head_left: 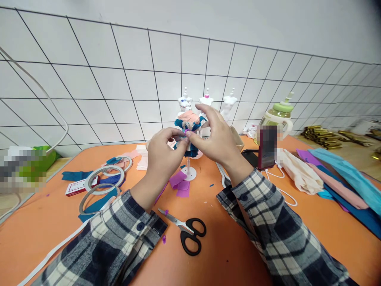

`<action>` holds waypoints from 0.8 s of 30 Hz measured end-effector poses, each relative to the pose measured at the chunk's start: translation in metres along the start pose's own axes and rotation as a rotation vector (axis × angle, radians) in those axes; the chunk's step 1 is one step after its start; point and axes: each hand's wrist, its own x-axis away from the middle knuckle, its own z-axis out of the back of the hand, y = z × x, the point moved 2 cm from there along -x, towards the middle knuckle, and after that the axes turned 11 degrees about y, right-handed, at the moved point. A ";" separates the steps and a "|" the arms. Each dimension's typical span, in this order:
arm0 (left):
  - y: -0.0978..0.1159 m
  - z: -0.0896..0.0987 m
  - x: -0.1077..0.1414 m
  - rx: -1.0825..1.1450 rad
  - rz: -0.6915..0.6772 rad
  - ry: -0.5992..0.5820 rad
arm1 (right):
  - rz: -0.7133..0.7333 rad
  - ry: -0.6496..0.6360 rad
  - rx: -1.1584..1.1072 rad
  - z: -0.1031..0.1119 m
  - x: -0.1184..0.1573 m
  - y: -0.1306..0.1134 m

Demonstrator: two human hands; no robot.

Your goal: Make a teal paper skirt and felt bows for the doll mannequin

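The orange table (232,238) is bearing everything, and long crepe paper strips (342,163) are lying well to the right of the mannequin (192,152), so material seems to be remaining. The mannequin itself is standing between my hands and already wearing peach paper with blue and white ruffles, so I am judging the outfit to be well along. At its middle, my left hand (165,149) is pinching a purple piece (186,132) between thumb and forefinger. My right hand (216,137) is resting its thumb there and raising its forefinger apart; I cannot tell whether its hidden fingers are grasping anything. Nearer me than the mannequin, scissors (186,227) are lying unused, blades parted. Purple squares (182,186) are lying just in front of its base, apparently unused, and tiny purple scraps (164,239) are lying farther in front. That purple detail is looking like the unfinished part.
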 end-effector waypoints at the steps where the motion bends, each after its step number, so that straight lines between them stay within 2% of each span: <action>1: -0.001 0.002 0.000 -0.030 -0.031 0.016 | 0.033 0.021 0.014 0.001 0.000 0.000; 5: -0.018 0.017 0.001 -0.155 -0.079 -0.005 | 0.118 0.162 0.047 0.018 0.000 -0.006; 8: -0.038 0.037 0.010 -0.286 -0.158 -0.069 | 0.136 0.267 0.040 0.040 0.004 -0.024; 10: -0.051 0.053 0.020 -0.365 -0.235 -0.153 | 0.133 0.243 0.043 0.053 0.012 -0.041; 11: -0.058 0.061 0.027 -0.397 -0.284 -0.218 | 0.136 0.204 0.049 0.057 0.019 -0.049; 14: -0.072 0.086 0.049 -0.490 -0.462 -0.452 | 0.187 -0.035 0.042 0.058 0.053 -0.067; 17: -0.080 0.108 0.069 -0.481 -0.517 -0.670 | 0.129 -0.314 0.099 0.047 0.102 -0.069; 18: -0.083 0.115 0.074 -0.460 -0.504 -0.715 | 0.123 -0.464 0.137 0.041 0.120 -0.068; 19: -0.086 0.122 0.078 -0.447 -0.482 -0.739 | 0.116 -0.585 0.174 0.036 0.135 -0.067; 21: -0.092 0.138 0.082 -0.466 -0.413 -0.715 | 0.128 -0.758 0.209 0.029 0.160 -0.066; 24: -0.104 0.165 0.081 -0.551 -0.330 -0.611 | 0.133 -0.846 0.229 0.025 0.174 -0.067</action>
